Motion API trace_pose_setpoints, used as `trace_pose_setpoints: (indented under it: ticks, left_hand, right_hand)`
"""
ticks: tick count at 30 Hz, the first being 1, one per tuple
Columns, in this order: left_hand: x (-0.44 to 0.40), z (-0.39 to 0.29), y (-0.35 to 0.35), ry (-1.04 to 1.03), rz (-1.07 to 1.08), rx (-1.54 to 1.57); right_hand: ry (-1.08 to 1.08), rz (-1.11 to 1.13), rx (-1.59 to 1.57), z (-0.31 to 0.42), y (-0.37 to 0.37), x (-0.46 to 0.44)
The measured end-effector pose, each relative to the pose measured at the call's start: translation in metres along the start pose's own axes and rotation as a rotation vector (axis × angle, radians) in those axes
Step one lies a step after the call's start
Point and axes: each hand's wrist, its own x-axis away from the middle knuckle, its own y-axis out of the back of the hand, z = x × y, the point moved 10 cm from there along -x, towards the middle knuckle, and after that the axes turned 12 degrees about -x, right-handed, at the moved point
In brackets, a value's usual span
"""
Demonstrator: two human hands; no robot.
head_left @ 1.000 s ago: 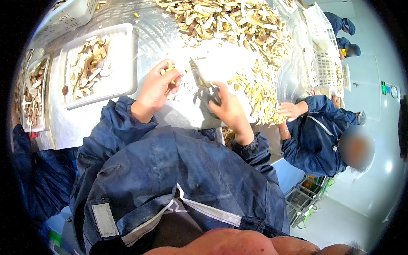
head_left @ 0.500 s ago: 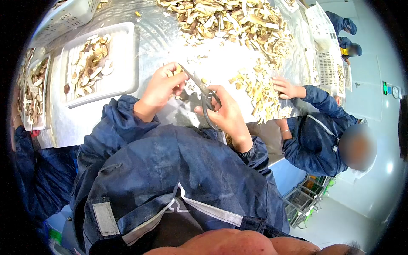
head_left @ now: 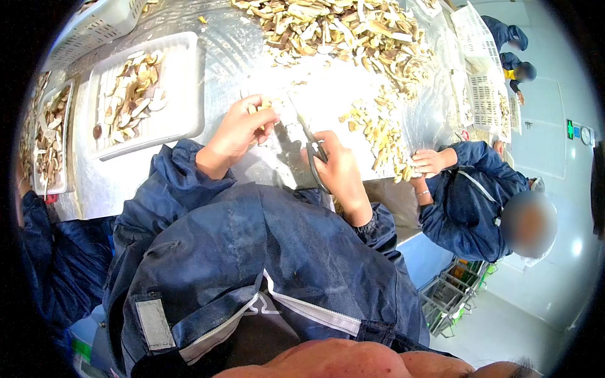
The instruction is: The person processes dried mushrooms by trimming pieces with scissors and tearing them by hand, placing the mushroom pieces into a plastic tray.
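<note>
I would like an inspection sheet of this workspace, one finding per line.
Surface: shiny metal table, glare in the middle.
Job's things: black-handled metal scissors; heap of brown-and-cream slices; white rectangular plastic tray holding more.
Clutter: small yellow scrap near the tray.
Hands: left hand closed on a small pale piece; right hand gripping the scissors.
Cables: nothing seen.
Surroundings: co-worker in dark blue jacket, one hand at the pale slices.

Room between tray (head_left: 179, 85) and mushroom pile (head_left: 343, 34); scissors (head_left: 307, 131) jut from right hand (head_left: 340, 167)
</note>
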Motion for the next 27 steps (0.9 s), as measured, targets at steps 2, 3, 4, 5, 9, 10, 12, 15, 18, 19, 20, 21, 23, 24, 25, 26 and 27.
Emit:
trace_pose_setpoints:
  ticks: [2,3,4,5,9,10,12,15,18,19,20,21,23,24,25,26,27]
  left_hand:
    - [0.002,-0.006,0.006,-0.028,-0.058,0.054]
    - [0.003,-0.011,0.008,-0.040,-0.086,0.081]
    - [0.007,-0.024,0.016,-0.125,-0.158,0.078]
    - [0.012,-0.039,0.022,-0.209,-0.229,0.076]
    - [0.027,-0.071,0.043,-0.416,-0.365,0.082]
    - [0.026,-0.070,0.046,-0.409,-0.344,0.091]
    - [0.023,-0.065,0.042,-0.360,-0.289,0.113]
    - [0.020,-0.061,0.032,-0.288,-0.205,0.195]
    - [0.019,-0.058,0.026,-0.242,-0.157,0.246]
    - [0.019,-0.058,0.026,-0.244,-0.143,0.249]
    - [0.018,-0.056,0.025,-0.246,-0.129,0.252]
    - [0.017,-0.056,0.024,-0.249,-0.114,0.254]
    - [0.017,-0.053,0.026,-0.246,-0.121,0.290]
    - [0.017,-0.052,0.026,-0.246,-0.124,0.307]
    - [0.017,-0.055,0.028,-0.269,-0.153,0.285]
    - [0.019,-0.057,0.030,-0.290,-0.182,0.262]
    - [0.020,-0.059,0.033,-0.310,-0.210,0.238]
  right_hand:
    - [0.012,-0.011,0.021,0.000,0.001,0.000]
    - [0.001,0.014,0.022,0.001,-0.002,-0.001]
    - [-0.014,0.036,0.023,0.003,-0.006,-0.001]
    - [-0.012,0.059,0.016,0.005,-0.012,0.000]
    - [0.056,0.187,-0.015,0.031,-0.045,-0.003]
    - [0.067,0.222,-0.030,0.038,-0.053,-0.004]
    - [0.226,0.225,0.008,0.057,-0.066,-0.005]
    - [0.311,0.220,0.132,0.071,-0.071,-0.004]
    - [0.379,0.165,0.144,0.082,-0.061,-0.007]
    - [0.344,0.163,0.186,0.078,-0.059,-0.011]
    - [0.309,0.161,0.229,0.073,-0.056,-0.017]
    - [0.275,0.158,0.272,0.068,-0.054,-0.024]
    - [0.354,0.011,0.306,0.071,-0.047,-0.038]
    - [0.389,-0.048,0.314,0.074,-0.045,-0.046]
    - [0.426,-0.107,0.320,0.079,-0.043,-0.053]
    - [0.402,-0.073,0.278,0.080,-0.048,-0.060]
    - [0.500,-0.075,0.271,0.090,-0.055,-0.065]
